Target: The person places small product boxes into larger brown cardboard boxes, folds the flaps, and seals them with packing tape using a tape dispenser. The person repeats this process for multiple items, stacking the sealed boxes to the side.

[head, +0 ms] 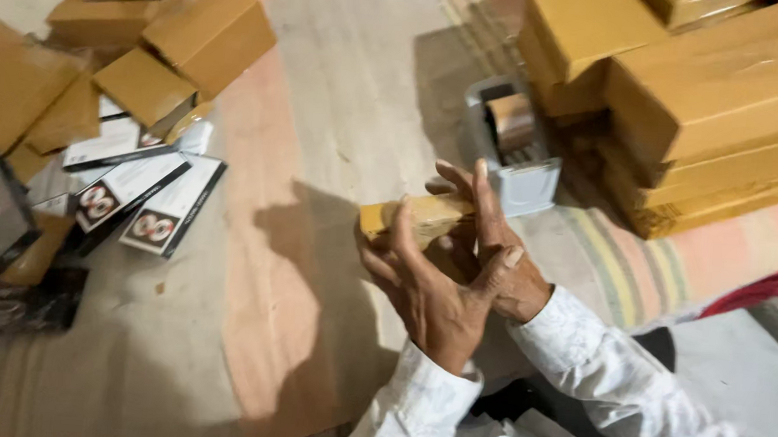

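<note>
A small brown cardboard box (421, 215) is held between both hands above the floor, near the middle of the view. My left hand (425, 294) grips its near side from below, fingers curled over the left end. My right hand (501, 254) presses on its right end, fingers raised and spread over the top. Both arms wear white sleeves (614, 389).
A tape dispenser (513, 140) lies on the striped mat beyond the hands. Stacked brown cartons (716, 104) fill the upper right. A pile of small brown boxes (160, 38) and black-and-white printed boxes (148, 202) lies at the left on the floor covering (294, 267).
</note>
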